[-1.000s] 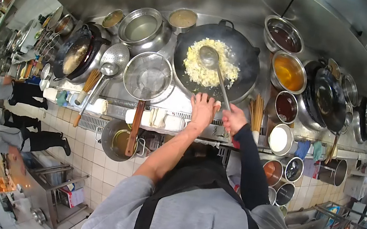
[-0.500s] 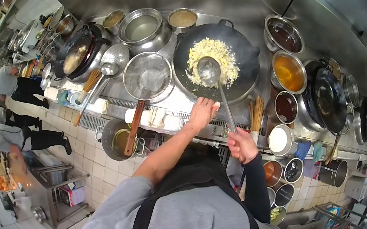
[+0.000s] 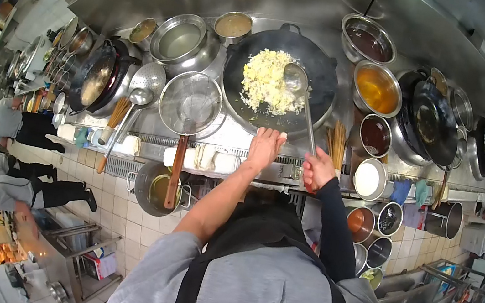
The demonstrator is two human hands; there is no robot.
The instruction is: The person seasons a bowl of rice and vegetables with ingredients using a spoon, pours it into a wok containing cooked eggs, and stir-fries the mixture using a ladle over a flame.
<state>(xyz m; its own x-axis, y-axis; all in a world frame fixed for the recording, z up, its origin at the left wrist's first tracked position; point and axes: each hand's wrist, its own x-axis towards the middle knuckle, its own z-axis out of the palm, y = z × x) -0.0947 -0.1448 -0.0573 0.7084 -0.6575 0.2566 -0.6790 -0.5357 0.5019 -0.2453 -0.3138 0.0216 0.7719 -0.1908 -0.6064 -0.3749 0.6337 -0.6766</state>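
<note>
A large black wok (image 3: 321, 94) sits on the range in front of me. In it lies a heap of fried rice with yellow egg (image 3: 266, 79), or something much like it. My left hand (image 3: 266, 147) is closed at the wok's near edge, with a bit of white cloth showing at the fingers; the part it grips is hidden. The long handle of a steel ladle (image 3: 310, 119) is held in my right hand (image 3: 319, 169). The ladle's bowl rests at the right side of the rice.
A wire strainer (image 3: 191, 100) and a perforated skimmer (image 3: 148, 81) lie left of the wok. Bowls of amber liquid (image 3: 378, 90) and dark liquid (image 3: 369, 43) stand to the right, near a bamboo brush (image 3: 336, 144). People (image 3: 36, 192) stand farther off at left.
The ladle's bowl has moved from the middle of the rice to its right side, and the handle is more upright. My left hand stays at the wok's edge.
</note>
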